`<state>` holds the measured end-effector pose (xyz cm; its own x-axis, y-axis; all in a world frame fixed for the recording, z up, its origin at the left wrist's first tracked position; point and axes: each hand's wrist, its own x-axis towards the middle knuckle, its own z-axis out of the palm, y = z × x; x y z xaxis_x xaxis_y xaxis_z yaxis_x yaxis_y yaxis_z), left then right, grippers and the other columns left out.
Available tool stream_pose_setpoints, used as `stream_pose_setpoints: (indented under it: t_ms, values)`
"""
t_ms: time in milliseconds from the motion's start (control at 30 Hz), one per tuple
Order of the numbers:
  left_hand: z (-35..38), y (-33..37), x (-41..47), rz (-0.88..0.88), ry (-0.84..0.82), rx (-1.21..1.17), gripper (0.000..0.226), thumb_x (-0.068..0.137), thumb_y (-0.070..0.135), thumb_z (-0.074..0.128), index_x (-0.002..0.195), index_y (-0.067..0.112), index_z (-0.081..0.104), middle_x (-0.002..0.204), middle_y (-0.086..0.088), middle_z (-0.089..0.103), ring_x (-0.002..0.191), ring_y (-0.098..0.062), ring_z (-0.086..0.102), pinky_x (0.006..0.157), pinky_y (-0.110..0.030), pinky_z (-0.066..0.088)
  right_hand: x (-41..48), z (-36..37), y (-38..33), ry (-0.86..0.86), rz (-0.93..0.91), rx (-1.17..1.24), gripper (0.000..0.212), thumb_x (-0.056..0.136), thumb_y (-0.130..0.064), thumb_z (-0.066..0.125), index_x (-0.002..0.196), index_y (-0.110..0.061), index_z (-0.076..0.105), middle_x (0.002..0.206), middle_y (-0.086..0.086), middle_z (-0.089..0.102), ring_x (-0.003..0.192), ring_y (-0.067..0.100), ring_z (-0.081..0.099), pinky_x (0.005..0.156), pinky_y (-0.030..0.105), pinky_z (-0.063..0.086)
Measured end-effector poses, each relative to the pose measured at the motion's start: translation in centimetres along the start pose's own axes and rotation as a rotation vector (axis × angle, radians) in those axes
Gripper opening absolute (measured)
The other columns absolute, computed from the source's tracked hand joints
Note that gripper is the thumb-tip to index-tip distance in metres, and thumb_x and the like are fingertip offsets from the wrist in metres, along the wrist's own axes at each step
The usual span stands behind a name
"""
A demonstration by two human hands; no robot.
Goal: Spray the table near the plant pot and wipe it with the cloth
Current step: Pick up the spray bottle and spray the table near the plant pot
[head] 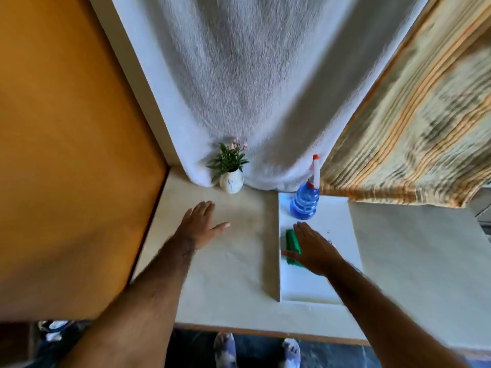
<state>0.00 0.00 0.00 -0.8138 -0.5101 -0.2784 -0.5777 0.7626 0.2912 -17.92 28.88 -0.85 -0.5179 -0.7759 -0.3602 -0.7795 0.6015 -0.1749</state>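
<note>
Both forearms reach in from the bottom edge, above two feet in patterned slippers [224, 349] on the dark floor. Taking the plant pot [231, 181] as the landmark: an orange panel [66, 155] stands well to its left, meeting the bench [225, 274] along that side. The left hand [200, 224] is spread flat, palm down, fingers together and thumb out, holding nothing, nearer the camera than the pot and slightly to its left; whether it touches the bench cannot be told. The pot itself is small, white with blue marks, holding green leaves and pale pink flowers, and stands at the far edge of the bench against a white curtain [252, 75]. To the right of the pot lies a white board [337, 221] on the bench. On it, the blue spray bottle [304, 201] with a white and red trigger head stands upright at the far end. Nearer the camera than the bottle, the right hand [314, 248] is open and flat over the green cloth [292, 243], covering part of it, not yet closed on it. Farther right hangs a striped curtain [411, 128]
</note>
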Motion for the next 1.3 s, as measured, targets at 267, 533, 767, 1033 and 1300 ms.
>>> stream_pose_setpoints:
  t_ms: [267,533,767,1033,1300]
  values:
    - [8.8,-1.6,-2.2,-0.03,0.044,0.102,0.095,0.095,0.07,0.045,0.16,0.002,0.035,0.172,-0.017,0.03,0.156,-0.032,0.036,0.124,-0.055,0.032,-1.5,7.0,0.3,0.095,0.098,-0.046,0.107,0.091,-0.079,0.026,0.161,-0.002,0.003,0.171,0.014,0.001,0.158,0.027,0.0,0.128,0.042,0.009]
    - [11.8,-3.3,-2.8,0.039,0.148,0.125,0.103,0.098,0.076,0.005,0.153,0.0,0.047,0.162,-0.02,0.047,0.147,-0.039,0.05,0.116,-0.068,0.042,-0.6,5.7,0.6,0.257,0.198,0.3,0.099,0.089,-0.074,0.032,0.159,-0.004,0.023,0.168,0.013,0.019,0.157,0.024,0.012,0.124,0.034,0.009]
    - [13.9,-4.4,-2.2,0.059,0.248,0.145,0.093,0.099,0.073,0.024,0.158,0.004,0.041,0.167,-0.014,0.04,0.152,-0.033,0.044,0.121,-0.063,0.037,6.4,-3.0,3.0,0.689,0.313,0.73,0.095,0.083,-0.053,0.078,0.153,-0.009,0.032,0.153,0.013,0.044,0.142,0.027,0.04,0.118,0.041,0.033]
    - [15.3,-5.2,-1.8,0.074,0.372,0.207,0.089,0.096,0.069,0.042,0.161,0.008,0.036,0.17,-0.011,0.036,0.156,-0.027,0.037,0.125,-0.06,0.034,12.6,-6.4,4.2,0.747,0.255,0.986,0.043,0.074,-0.041,0.085,0.112,-0.037,0.065,0.086,0.0,0.076,0.075,0.01,0.071,0.081,0.04,0.062]
    - [15.6,-5.4,-1.9,0.079,0.44,0.224,0.088,0.096,0.068,0.048,0.161,0.009,0.037,0.17,-0.009,0.038,0.156,-0.025,0.037,0.124,-0.06,0.036,12.4,-8.1,2.1,0.839,0.147,1.108,0.016,0.087,-0.016,0.064,0.098,-0.024,0.072,0.059,-0.006,0.073,0.056,0.013,0.067,0.059,0.021,0.055]
